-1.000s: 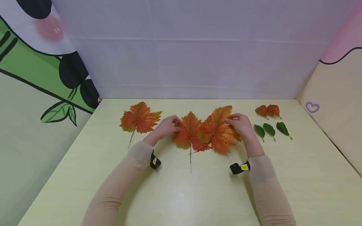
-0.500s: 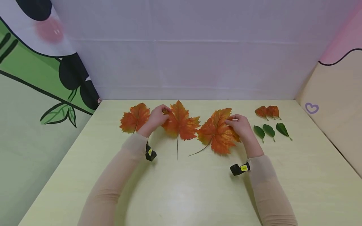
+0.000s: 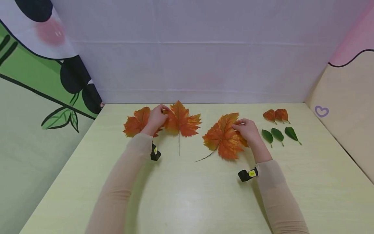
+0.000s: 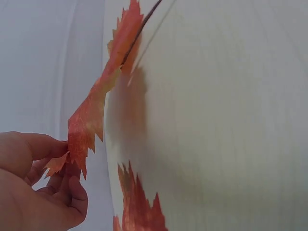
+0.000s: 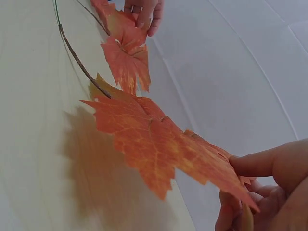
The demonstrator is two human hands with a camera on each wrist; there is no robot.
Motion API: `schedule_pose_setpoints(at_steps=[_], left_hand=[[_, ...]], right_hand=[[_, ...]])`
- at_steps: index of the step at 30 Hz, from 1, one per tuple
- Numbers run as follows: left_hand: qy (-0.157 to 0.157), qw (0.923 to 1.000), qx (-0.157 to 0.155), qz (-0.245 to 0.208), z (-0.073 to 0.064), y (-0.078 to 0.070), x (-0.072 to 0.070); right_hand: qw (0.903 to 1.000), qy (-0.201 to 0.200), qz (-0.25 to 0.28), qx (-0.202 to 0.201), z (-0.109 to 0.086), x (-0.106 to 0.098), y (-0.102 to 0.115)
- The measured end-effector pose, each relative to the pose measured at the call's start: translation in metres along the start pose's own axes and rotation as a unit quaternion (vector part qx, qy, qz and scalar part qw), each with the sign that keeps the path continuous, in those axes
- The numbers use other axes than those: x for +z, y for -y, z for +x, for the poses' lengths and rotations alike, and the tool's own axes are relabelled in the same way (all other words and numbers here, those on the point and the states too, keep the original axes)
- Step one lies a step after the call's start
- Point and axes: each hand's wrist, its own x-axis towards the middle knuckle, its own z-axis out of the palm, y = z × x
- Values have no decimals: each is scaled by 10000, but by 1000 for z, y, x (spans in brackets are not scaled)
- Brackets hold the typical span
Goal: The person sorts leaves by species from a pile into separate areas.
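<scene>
My left hand [image 3: 156, 119] pinches the left edge of an orange maple leaf [image 3: 182, 122] near the back of the table. In the left wrist view, thumb and fingers grip that leaf's tip, and the leaf [image 4: 89, 120] hangs above its shadow. Partly behind the left hand lies another orange maple leaf [image 3: 135, 124]. On the right, my right hand [image 3: 248, 130] pinches the edge of a third maple leaf [image 3: 223, 138], whose stem points to the lower left. The right wrist view shows this leaf [image 5: 149, 137] tilted, raised off the table at the hand's side.
At the back right of the pale wooden table [image 3: 187, 195] lie small orange-brown leaves [image 3: 281, 115]. In front of them is a row of three small green leaves [image 3: 277, 134]. A pale cloth backdrop [image 3: 190, 71] stands along the table's far edge.
My left hand has carried its maple leaf left and toward the back, away from the right-hand leaf it overlapped. The right hand has stayed almost still with its leaf.
</scene>
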Motion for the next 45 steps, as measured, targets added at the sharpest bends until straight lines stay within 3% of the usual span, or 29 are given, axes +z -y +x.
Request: schedule_pose_setpoints(at_steps=[6,17,24,31,36,45], left_hand=[[30,9991,-116,398,7,16,10],[41,9978,-233,615,3,22,16],[116,9972,-122,733,3,22,17],[225,9967,-82,778,3,21,16],[276,9966,-111,763,2,18,14],[294,9964,-133,778,-1,15,13]], right_hand=[[9991,-16,-406,-112,2,2,-1],[9886,106,-1467,-326,14,-12,8],[9682,-62,-2424,-614,32,-18,17],[9494,-266,-3074,-587,53,-16,26],[9433,-343,-3228,-699,70,-10,29],[9501,-484,-2997,-714,93,5,23]])
